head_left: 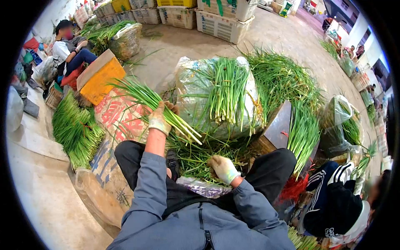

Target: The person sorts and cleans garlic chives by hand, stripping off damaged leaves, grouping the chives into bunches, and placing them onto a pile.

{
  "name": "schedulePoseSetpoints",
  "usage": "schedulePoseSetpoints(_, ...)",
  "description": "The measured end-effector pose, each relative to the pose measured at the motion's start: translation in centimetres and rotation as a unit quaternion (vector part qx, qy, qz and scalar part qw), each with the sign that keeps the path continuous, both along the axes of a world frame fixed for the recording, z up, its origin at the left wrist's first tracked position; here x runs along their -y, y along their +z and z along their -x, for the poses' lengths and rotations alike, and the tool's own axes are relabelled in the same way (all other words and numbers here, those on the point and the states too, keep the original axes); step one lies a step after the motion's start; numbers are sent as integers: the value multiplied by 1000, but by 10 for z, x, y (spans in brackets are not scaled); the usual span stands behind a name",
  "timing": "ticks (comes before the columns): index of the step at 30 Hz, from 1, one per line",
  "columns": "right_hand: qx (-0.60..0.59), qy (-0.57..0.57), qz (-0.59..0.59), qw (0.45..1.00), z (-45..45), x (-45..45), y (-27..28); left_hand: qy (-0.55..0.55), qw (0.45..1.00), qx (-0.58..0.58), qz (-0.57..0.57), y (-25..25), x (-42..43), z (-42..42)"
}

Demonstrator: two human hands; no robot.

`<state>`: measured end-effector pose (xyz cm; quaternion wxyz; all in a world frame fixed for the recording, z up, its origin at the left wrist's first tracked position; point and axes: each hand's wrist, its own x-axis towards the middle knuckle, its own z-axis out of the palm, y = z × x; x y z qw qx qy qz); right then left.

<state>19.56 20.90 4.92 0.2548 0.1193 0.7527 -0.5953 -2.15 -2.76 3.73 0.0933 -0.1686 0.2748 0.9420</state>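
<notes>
Where left grip (pixel 161 118) curls, slender stalks (pixel 143 94), pale-ended

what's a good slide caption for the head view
Gloved left hand grips green stalks; right hand near loose leaves.

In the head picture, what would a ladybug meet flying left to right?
Leafy pile → gloved left hand gripping green stalks → bunch on plastic sheeting → dark board → see-through bag.

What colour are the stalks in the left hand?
The stalks are green, whitish toward one end; clearest in head view.
</notes>
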Motion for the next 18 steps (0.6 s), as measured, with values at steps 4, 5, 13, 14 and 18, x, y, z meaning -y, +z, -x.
schedulePoseSetpoints(4,-391,-58,-171,902,29,16,15,-7,1000,19,20,6,-7,-9)
schedulePoseSetpoints(5,-454,-39,-221,862,37,20,18,4,1000,10,-1,6,-10,-13)
schedulePoseSetpoints(13,-400,114,-360,835,75,59,-7,5,995,76,-62,-13,-16,-27)
schedulePoseSetpoints(14,-381,113,-371,839,78,57,-9,-20,998,50,-40,-23,-13,-23)
schedulePoseSetpoints(18,-404,156,-348,832,74,56,-25,-55,995,37,-70,-43,-18,-19)
